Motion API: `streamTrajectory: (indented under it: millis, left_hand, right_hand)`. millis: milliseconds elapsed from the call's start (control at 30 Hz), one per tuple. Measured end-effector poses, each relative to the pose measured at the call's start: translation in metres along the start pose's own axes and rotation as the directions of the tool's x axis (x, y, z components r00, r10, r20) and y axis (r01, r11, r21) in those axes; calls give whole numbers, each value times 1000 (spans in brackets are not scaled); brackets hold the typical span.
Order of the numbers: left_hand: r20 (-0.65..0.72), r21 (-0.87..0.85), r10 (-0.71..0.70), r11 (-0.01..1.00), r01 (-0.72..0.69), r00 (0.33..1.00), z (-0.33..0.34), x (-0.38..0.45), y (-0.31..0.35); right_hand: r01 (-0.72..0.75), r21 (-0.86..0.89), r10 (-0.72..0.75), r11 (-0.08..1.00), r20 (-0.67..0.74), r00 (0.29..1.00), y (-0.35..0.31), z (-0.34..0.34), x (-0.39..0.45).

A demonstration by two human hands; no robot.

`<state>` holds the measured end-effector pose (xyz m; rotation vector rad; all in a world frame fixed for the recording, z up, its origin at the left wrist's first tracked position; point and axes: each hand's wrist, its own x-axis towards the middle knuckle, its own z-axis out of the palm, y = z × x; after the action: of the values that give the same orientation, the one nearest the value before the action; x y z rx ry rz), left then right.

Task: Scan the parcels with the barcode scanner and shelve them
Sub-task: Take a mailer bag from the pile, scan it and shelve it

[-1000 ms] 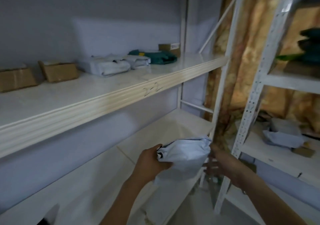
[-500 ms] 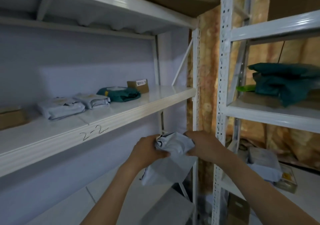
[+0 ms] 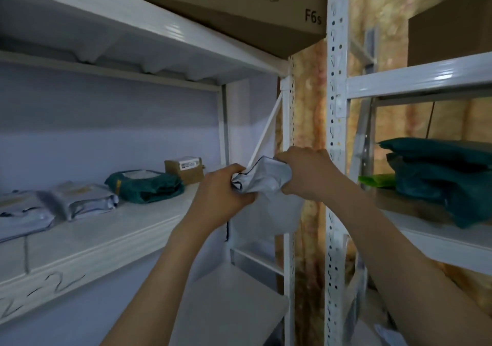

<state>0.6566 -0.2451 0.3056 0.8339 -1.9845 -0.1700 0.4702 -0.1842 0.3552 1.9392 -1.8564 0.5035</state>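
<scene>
You're holding the grey parcel (image 3: 266, 177) up in front of the shelf (image 3: 149, 220) w/ both hands: left hand (image 3: 223, 196) is gripping its crumpled top corner, right hand (image 3: 306, 171) is curling tight round the other side. The bag is hanging loose below your fists, by the upright post (image 3: 288, 121). No scanner in view. Risk, imo: it's sagging, so it could snag the post or slip, and shelving it now might mean skipping the scan.

Both forearms were bare to the frame's edge; the left hand (image 3: 222, 196) and right hand (image 3: 308, 173) wore nothing.
</scene>
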Motion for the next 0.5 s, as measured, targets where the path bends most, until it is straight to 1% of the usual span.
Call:
streamTrajectory:
  millis: [133,233,333,500]
  left_hand:
    - [-48,42,94,995,-92,994,-12,46,3]
    - [-119,91,151,986,-141,981,-11,74,-1]
    - [-161,153,151,980,-127,975,-1,96,-13]
    - [-140,281,132,956,-89,981,20,136,-47]
  right_hand:
    - [-11,-55,3,998,-154,988,11,-18,40]
    - [2,-34,-12,999,-303,953,20,-17,66]
    - [29,27,-16,999,-401,916,28,1,92]
    - [94,108,-28,990,-499,866,46,53,146]
